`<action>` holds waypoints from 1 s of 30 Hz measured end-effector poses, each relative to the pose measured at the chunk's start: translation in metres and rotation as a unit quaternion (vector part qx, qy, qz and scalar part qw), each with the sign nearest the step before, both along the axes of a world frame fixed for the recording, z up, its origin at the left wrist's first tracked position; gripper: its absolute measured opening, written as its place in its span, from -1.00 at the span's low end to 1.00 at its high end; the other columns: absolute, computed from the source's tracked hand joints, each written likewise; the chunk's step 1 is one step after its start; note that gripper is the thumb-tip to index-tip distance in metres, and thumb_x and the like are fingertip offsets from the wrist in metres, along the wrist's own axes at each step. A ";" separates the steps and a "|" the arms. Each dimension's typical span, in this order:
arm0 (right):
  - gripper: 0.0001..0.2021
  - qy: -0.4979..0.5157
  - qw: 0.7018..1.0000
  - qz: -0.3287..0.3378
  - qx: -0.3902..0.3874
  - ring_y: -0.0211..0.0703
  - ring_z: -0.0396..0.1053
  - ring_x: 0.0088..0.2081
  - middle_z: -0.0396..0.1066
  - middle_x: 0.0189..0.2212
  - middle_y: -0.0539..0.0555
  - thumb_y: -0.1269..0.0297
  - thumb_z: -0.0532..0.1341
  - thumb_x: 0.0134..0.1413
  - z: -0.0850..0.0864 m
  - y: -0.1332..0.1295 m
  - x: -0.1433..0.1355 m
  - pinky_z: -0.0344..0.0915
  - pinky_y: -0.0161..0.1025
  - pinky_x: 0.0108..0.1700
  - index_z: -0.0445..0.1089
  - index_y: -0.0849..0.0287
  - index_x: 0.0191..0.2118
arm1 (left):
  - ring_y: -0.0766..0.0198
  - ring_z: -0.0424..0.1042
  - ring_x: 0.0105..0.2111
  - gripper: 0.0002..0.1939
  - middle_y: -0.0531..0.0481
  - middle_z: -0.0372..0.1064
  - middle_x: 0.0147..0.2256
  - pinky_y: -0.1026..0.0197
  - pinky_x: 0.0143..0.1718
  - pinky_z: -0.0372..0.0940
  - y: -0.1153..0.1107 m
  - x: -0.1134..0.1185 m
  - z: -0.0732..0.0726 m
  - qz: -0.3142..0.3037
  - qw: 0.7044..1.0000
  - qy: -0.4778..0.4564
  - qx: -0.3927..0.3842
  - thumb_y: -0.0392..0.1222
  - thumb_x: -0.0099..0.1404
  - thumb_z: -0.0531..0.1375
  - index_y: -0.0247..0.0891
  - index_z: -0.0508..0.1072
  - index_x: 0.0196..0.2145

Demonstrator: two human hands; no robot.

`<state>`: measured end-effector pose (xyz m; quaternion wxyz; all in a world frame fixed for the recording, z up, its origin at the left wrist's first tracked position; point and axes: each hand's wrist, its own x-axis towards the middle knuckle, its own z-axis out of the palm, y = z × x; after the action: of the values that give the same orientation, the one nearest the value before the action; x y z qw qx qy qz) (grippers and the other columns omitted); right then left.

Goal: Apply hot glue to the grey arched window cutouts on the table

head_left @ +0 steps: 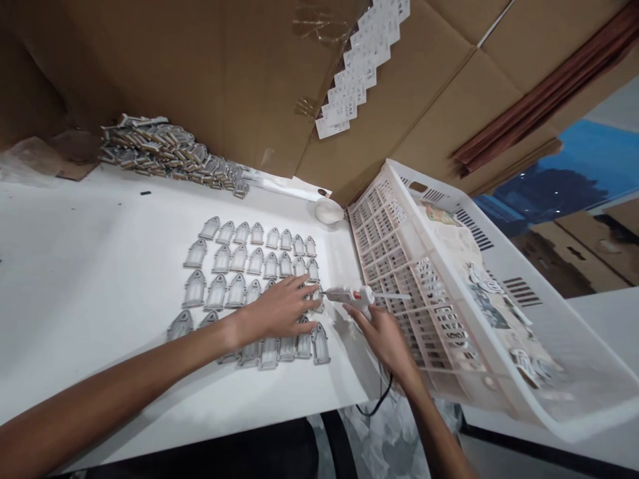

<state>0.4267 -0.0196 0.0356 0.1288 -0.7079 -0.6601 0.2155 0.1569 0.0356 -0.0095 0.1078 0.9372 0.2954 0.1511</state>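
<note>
My right hand point(384, 336) is closed around a white hot glue gun point(344, 294), with a glue stick point(392, 296) poking out of its back. The gun's nozzle points left and meets one of the small grey arch-shaped pieces near the right end of a row. Over that same row lies my left hand point(282, 307), palm down with its fingers spread, partly covering several pieces. Rows of these grey arched pieces point(217, 291) lie flat on the white table point(100, 279). My left forearm hides part of the nearest row.
A pile of similar grey pieces point(170, 154) lies against the cardboard wall point(239, 80) at the back. On the right, a white plastic crate point(414, 266) holds paper and some pieces. A small white dish point(329, 211) stands by the crate; a black cord point(374, 407) hangs below the gun.
</note>
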 end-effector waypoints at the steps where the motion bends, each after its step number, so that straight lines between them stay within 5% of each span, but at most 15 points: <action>1: -0.42 0.002 1.000 0.001 -0.003 0.25 0.61 -0.11 0.67 -0.30 0.22 -0.28 0.11 0.36 0.000 0.000 0.000 0.37 -0.18 -0.19 0.62 0.15 -0.06 | -0.26 0.20 0.41 -0.48 -0.15 0.33 0.37 -0.21 0.31 0.19 0.000 0.000 0.001 0.000 1.000 -0.001 -0.002 0.18 0.51 0.16 -0.10 0.50 0.26; 9: -0.39 -0.018 1.000 -0.012 -0.006 0.15 0.57 -0.32 0.58 -0.45 0.15 -0.36 0.09 0.34 -0.002 0.003 0.000 0.23 -0.23 -0.34 0.51 0.12 -0.33 | -0.25 0.17 0.42 -0.52 -0.08 0.32 0.38 -0.22 0.28 0.20 0.006 0.000 0.003 -0.010 1.000 0.004 -0.024 0.19 0.53 0.12 -0.06 0.54 0.22; 18: -0.41 -0.067 0.997 -0.018 -0.012 0.09 0.50 -0.41 0.49 -0.54 0.11 -0.34 0.06 0.36 -0.003 0.005 -0.003 0.13 -0.23 -0.38 0.45 0.10 -0.36 | -0.22 0.22 0.37 -0.62 -0.03 0.36 0.36 -0.20 0.29 0.18 0.012 -0.003 0.000 -0.018 0.998 -0.027 -0.049 0.12 0.53 0.15 0.00 0.59 0.15; 30: -0.48 -0.170 0.983 -0.003 -0.066 0.20 0.62 -0.17 0.61 -0.36 0.25 -0.22 0.08 0.44 0.023 0.013 -0.014 0.20 -0.23 -0.28 0.47 0.11 -0.30 | -0.21 0.24 0.34 -0.64 0.00 0.37 0.34 -0.15 0.25 0.18 0.012 -0.003 -0.001 -0.020 0.999 -0.021 -0.024 0.04 0.54 0.14 -0.01 0.60 0.15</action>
<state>0.4122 -0.0065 0.0587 -0.0317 -0.7432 -0.6547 0.1342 0.1539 0.0476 -0.0104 0.1391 0.9366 0.2783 0.1612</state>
